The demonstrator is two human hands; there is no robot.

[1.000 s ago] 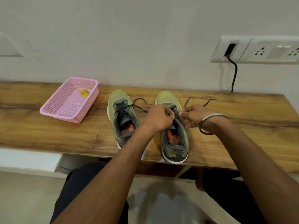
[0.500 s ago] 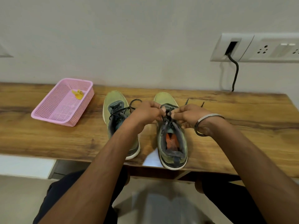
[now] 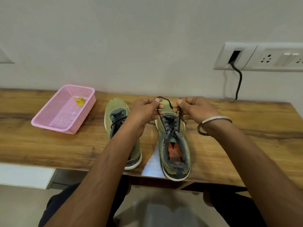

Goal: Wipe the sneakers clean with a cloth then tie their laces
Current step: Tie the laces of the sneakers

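Two olive-green sneakers with dark laces stand side by side on the wooden table, toes toward the wall. My left forearm covers part of the left sneaker. The right sneaker has its opening facing me. Above its toe, my left hand and my right hand each pinch a strand of its dark lace. The lace arches between the two hands and runs down to the eyelets. A metal bangle sits on my right wrist.
A pink mesh basket with a small yellow item inside sits at the table's left. A white switch and socket panel hangs on the wall at right, with a black cable dropping to the table's back edge.
Both hands have lifted away from the right sneaker's tongue and spread apart, drawing the lace up into a loop between them.
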